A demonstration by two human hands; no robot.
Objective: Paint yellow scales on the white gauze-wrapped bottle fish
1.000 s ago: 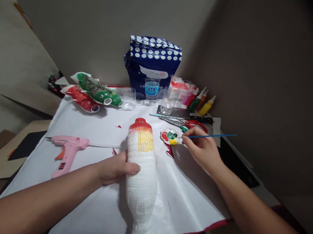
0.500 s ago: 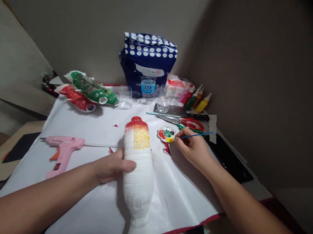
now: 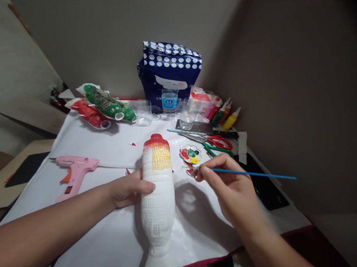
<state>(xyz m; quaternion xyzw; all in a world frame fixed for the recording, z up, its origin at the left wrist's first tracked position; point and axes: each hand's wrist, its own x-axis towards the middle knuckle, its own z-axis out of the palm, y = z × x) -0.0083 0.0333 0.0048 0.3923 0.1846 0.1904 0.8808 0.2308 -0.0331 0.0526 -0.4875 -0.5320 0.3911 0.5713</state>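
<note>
My left hand (image 3: 130, 189) is wrapped round the side of a white gauze-covered bottle shape (image 3: 158, 207), thumb on its front. Red paint covers the bottle's neck and shoulder, with a yellow patch just below on the right. Pinched in my right hand (image 3: 226, 179) is a paintbrush with a blue handle (image 3: 259, 174), its tip pointing left toward the bottle without touching it. Behind the brush lies a flower-shaped paint palette (image 3: 184, 148) with red, green, black and yellow paint in its wells.
A pink glue gun (image 3: 77, 168) lies at left. Red and green painted fish (image 3: 105, 101) rest at the back left. Clear plastic cups (image 3: 143, 111), a blue bag (image 3: 170, 69) and paint bottles (image 3: 230, 120) stand at the back. Scissors (image 3: 218, 142) and a knife (image 3: 225, 134) lie right.
My right hand has lifted the paintbrush off the yellow paint and brought it nearer and slightly lower, its tip now left of the palette's front edge. My left hand still holds the bottle shape.
</note>
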